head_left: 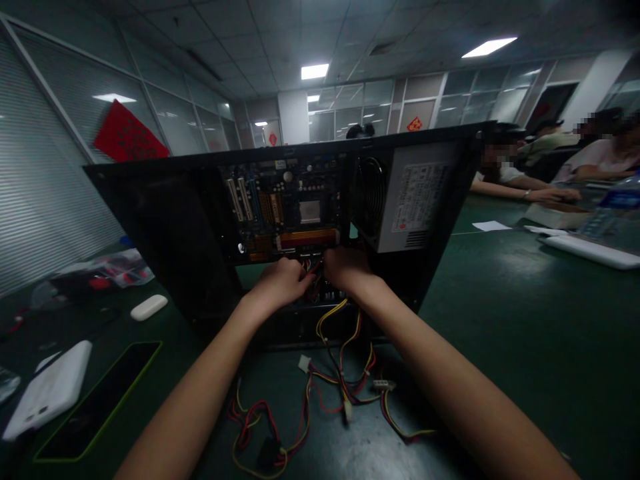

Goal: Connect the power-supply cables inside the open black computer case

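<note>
An open black computer case (160, 227) stands in front of me, with a motherboard (310, 212) mounted inside and a silver power supply (415, 200) at its upper right. Both hands reach into the lower middle, just below the motherboard. My left hand (283, 283) is closed, thumb and fingers pinching thin coloured wires (307, 267). Close beside it, my right hand (347, 270) is curled shut near the same wires; its fingertips and what they hold are hidden. Yellow, red and black power cables (343, 383) hang out over the case edge onto the table, white connectors (304, 363) among them.
On the green table (500, 333) at left lie a black phone-like slab with a green edge (103, 403), a white device (53, 387), a white oval case (149, 307) and plastic-wrapped items (105, 273). People sit at right, near a water bottle (617, 207) and a white bar (595, 250).
</note>
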`<act>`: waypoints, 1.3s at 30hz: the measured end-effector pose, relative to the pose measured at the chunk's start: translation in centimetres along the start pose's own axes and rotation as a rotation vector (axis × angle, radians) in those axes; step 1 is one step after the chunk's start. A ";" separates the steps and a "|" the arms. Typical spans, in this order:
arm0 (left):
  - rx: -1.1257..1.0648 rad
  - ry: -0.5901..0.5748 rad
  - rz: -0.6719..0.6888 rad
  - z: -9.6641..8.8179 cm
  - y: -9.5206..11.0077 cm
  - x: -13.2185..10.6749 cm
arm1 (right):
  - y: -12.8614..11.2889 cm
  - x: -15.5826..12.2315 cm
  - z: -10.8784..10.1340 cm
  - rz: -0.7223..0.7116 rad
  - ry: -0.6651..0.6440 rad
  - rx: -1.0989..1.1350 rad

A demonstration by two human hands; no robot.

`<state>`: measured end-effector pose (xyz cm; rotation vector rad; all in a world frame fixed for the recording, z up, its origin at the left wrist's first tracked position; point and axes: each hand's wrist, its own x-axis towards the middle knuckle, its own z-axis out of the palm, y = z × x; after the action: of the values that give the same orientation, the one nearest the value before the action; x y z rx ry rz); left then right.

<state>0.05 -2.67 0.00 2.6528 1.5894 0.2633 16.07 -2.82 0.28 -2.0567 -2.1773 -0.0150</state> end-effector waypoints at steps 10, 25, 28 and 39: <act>0.051 0.035 -0.053 -0.3 0.2 0.1 | 0.0 0.0 0.3 -0.023 0.000 0.021; 0.136 0.128 -0.064 0.1 0.2 -0.2 | 0.2 0.0 0.5 0.006 0.053 0.018; 0.101 0.140 -0.062 -0.2 0.3 -0.5 | 0.1 -0.4 0.4 -0.001 0.083 0.042; -0.035 0.194 0.092 -0.1 -0.5 -1.0 | -0.5 -2.1 0.0 -0.275 0.214 0.172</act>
<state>-0.85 -3.30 -0.06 2.7506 1.4952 0.5621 15.67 -4.94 0.13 -1.5766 -2.2221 -0.0722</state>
